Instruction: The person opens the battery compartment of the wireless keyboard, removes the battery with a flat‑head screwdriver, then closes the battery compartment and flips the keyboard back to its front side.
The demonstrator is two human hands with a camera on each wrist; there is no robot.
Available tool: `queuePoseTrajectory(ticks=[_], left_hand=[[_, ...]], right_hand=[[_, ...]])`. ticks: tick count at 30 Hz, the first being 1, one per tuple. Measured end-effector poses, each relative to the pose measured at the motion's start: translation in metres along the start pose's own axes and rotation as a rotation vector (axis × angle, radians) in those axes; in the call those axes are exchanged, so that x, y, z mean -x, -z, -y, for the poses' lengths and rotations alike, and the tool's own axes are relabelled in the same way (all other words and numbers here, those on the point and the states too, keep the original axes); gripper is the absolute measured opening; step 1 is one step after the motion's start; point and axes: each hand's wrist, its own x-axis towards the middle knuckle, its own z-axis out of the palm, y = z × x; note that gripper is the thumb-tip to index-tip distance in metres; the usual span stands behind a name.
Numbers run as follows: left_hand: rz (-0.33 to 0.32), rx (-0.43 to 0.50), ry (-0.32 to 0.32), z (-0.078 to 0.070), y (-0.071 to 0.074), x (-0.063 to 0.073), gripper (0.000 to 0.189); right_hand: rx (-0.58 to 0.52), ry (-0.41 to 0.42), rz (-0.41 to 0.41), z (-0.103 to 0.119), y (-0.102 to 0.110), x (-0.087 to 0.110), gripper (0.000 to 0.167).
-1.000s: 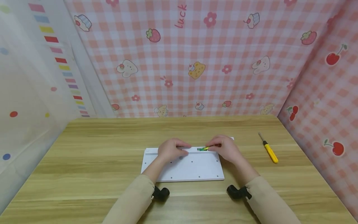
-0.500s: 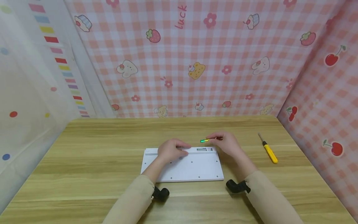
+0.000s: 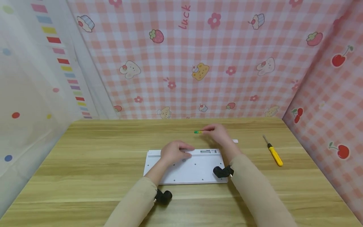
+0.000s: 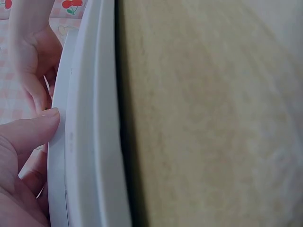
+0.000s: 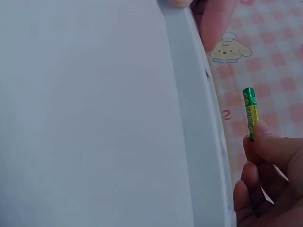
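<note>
Right hand (image 3: 219, 134), pinching battery (image 5: 251, 105); left hand (image 3: 172, 153) — gripping panel (image 3: 193, 171)

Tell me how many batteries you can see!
1. The green and yellow battery is pinched in the right hand, past the far edge of the white board. Others may be hidden inside the board.

- The head camera is facing forward and down over the table (image 3: 85, 176), framing the white panel (image 3: 204, 171) at 6 o'clock.
- The left wrist camera (image 3: 164, 197) is looking closely along the panel's edge.
- The right wrist camera (image 3: 222, 171) is viewing the panel closely at 9 o'clock.
- Both wrist views are sharing the panel, left hand (image 3: 171, 153) and right hand (image 3: 219, 134).
</note>
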Motion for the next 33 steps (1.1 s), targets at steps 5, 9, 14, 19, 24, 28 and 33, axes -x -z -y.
queuePoseTrajectory(ticks=[5, 9, 14, 19, 24, 28, 33], left_hand=[[0.005, 0.000, -0.012, 0.000, 0.001, -0.001, 0.022], [0.005, 0.000, -0.022, 0.000, 0.001, 0.000, 0.022], [0.003, 0.005, -0.019, 0.000, 0.000, 0.000, 0.022], [0.003, 0.012, -0.015, 0.002, 0.000, 0.000, 0.022], [0.004, 0.017, -0.005, 0.002, 0.000, 0.000, 0.022], [0.004, 0.011, -0.002, 0.002, 0.000, -0.001, 0.022], [0.006, 0.005, -0.005, 0.002, -0.001, -0.001, 0.022]], right_hand=[[-0.007, -0.048, 0.015, 0.001, -0.006, -0.007, 0.019], [0.016, -0.065, 0.009, 0.003, -0.008, -0.009, 0.018], [0.050, -0.061, 0.005, 0.001, -0.011, -0.010, 0.015], [0.067, -0.052, 0.002, -0.003, -0.014, -0.010, 0.013], [0.072, -0.049, 0.007, -0.006, -0.015, -0.010, 0.014], [0.063, -0.050, 0.010, -0.007, -0.015, -0.010, 0.015], [0.058, -0.028, 0.009, -0.009, -0.015, -0.009, 0.017]])
